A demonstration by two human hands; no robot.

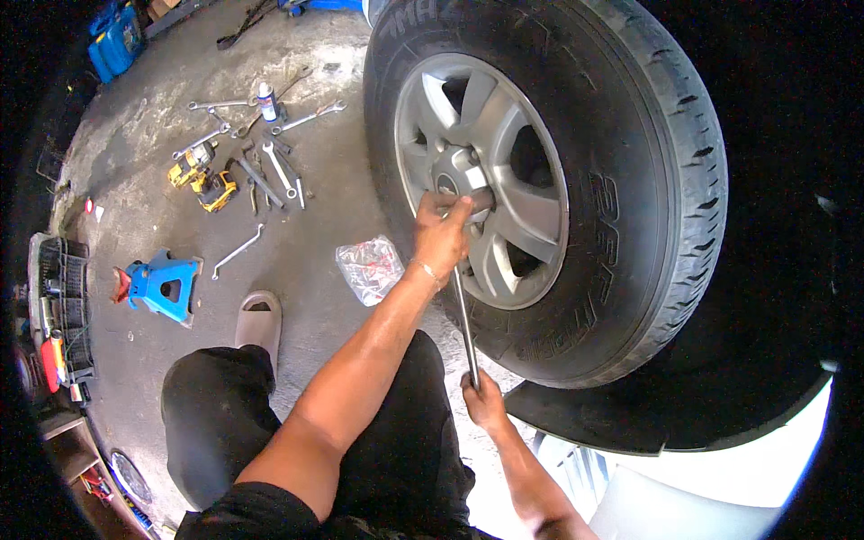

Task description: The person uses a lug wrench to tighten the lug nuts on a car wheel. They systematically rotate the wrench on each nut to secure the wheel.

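Note:
A large black tyre [612, 171] on a silver alloy wheel [531, 216] fills the upper right, standing under the vehicle's dark wheel arch. My left hand [441, 234] is closed around the head end of a long metal breaker bar [465, 315], with a dark socket [482, 200] reaching to the wheel beside its centre cap [457, 173]. The nut itself is hidden by the socket and fingers. Lower down, my right hand [486, 403] wraps round the far end of the bar's handle. The bar slants down from the wheel toward me.
Spanners [279, 166], a yellow power tool [202, 175] and a spray can [267, 102] lie or stand on the concrete floor to the left. Nearer are a blue jack stand [162, 283] and a clear plastic bag [370, 268]. Black crates [67, 306] line the left edge.

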